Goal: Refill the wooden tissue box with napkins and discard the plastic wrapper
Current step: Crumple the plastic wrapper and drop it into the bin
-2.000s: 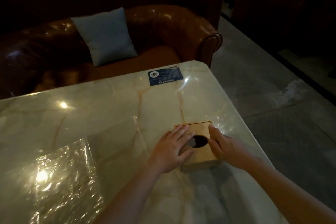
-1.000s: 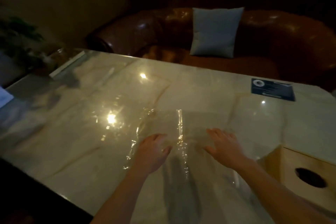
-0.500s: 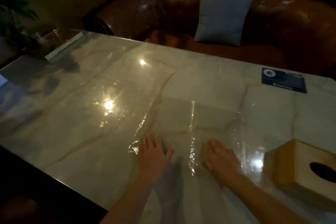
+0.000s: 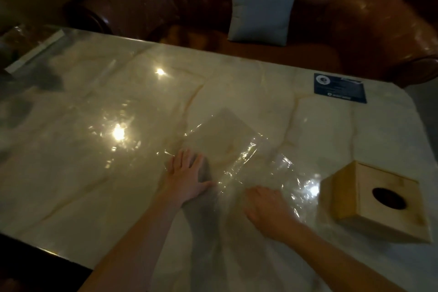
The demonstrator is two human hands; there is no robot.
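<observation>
Fingers (image 4: pixel 183 161) of my left hand (image 4: pixel 187 179) are spread flat and pressed on the near left edge of the clear, crinkled plastic wrapper (image 4: pixel 239 152), thumb stretched out toward three o'clock. My right hand (image 4: pixel 266 206) lies palm down on the wrapper's near right part, its fingers pointing toward nine o'clock; they look loosely extended and not curled around anything, though the dim light blurs their tips. Neither hand grips anything.

That wrapper lies flattened on the glossy cream marble tabletop (image 4: pixel 94 173), running from my hands toward twelve o'clock, with a bright crease along its middle. At three o'clock from my right hand, just beside the wrapper's right edge, stands the square light wooden tissue box (image 4: pixel 376 199), upright, with a dark oval opening in its top face; I cannot tell what is inside.

At one o'clock, near the table's far edge, a dark blue rectangular card (image 4: pixel 340 87) lies flat. Beyond the table at twelve o'clock is a brown tufted leather sofa (image 4: pixel 355 19), with a pale grey square cushion (image 4: pixel 263 5) leaning against its back. Two lamp reflections glare on the tabletop around ten and eleven o'clock.
</observation>
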